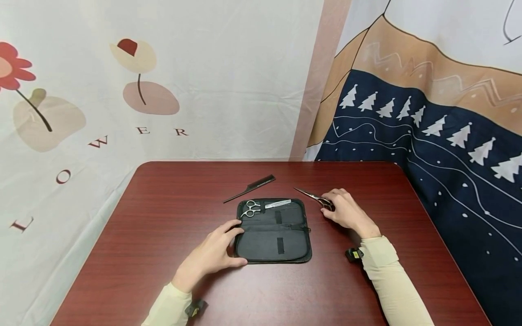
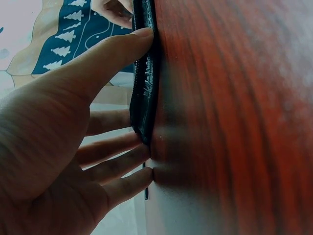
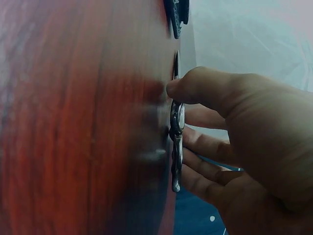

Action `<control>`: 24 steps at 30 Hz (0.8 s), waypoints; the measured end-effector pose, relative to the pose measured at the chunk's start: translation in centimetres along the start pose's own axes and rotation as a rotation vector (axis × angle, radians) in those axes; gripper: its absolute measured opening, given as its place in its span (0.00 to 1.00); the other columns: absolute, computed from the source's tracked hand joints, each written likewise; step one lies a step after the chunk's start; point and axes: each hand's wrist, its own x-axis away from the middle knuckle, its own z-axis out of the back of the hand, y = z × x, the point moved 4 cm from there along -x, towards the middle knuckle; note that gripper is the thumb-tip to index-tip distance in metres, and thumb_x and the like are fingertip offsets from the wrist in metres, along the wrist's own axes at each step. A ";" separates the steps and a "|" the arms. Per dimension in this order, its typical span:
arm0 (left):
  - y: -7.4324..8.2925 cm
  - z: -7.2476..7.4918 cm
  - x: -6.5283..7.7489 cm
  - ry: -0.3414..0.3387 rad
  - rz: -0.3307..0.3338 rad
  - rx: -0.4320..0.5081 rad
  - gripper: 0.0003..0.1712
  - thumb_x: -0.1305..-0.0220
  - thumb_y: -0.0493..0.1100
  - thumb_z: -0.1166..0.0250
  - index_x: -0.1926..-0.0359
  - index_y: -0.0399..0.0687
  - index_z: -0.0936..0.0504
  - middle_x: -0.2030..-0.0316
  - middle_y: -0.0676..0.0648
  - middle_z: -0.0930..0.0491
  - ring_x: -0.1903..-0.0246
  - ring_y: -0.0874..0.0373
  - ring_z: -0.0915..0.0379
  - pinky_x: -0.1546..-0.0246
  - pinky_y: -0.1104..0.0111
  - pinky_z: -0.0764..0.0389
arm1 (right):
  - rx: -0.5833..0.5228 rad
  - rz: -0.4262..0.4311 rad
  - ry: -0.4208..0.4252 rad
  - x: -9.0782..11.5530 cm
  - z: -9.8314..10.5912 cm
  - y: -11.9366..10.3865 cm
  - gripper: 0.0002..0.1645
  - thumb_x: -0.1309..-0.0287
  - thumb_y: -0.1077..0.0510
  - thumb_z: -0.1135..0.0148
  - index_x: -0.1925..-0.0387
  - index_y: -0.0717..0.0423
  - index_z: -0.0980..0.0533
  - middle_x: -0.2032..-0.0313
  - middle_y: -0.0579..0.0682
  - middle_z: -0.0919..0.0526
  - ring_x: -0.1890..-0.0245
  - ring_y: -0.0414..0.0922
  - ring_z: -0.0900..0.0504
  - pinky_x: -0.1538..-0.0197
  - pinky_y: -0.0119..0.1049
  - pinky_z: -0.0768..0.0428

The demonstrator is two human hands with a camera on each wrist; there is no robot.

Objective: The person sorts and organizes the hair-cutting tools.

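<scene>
A black zip case (image 1: 272,251) lies unfolded on the table, with silver thinning scissors (image 1: 277,204) tucked under a strap in its upper half. My left hand (image 1: 214,251) rests at the case's left side, its thumb on the near corner and its nearly straight fingers along the left edge. To the right of the case, my right hand (image 1: 346,210) pinches the dark finger rings of a second pair of scissors (image 1: 308,194) between thumb and fingers. These scissors lie low at the tabletop, their tips pointing to the far left; in the right wrist view the scissors (image 3: 176,161) appear edge-on.
Beyond the case lies a black tail comb (image 1: 261,182), slanted on the reddish-brown wooden table (image 1: 163,203). Printed curtains (image 1: 236,90) hang behind the table's far edge. A small black device (image 1: 354,254) sits at the right wrist, another device (image 1: 195,308) at the left.
</scene>
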 end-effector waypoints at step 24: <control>0.0 0.1 0.0 0.011 -0.016 -0.005 0.47 0.59 0.61 0.18 0.41 0.37 0.18 0.34 0.38 0.27 0.40 0.45 0.27 0.43 0.51 0.21 | -0.050 -0.045 -0.021 0.2 0.6 -0.1 0.22 0.43 0.58 0.26 0.50 0.68 0.17 0.54 0.60 0.15 0.55 0.54 0.22 0.52 0.50 0.20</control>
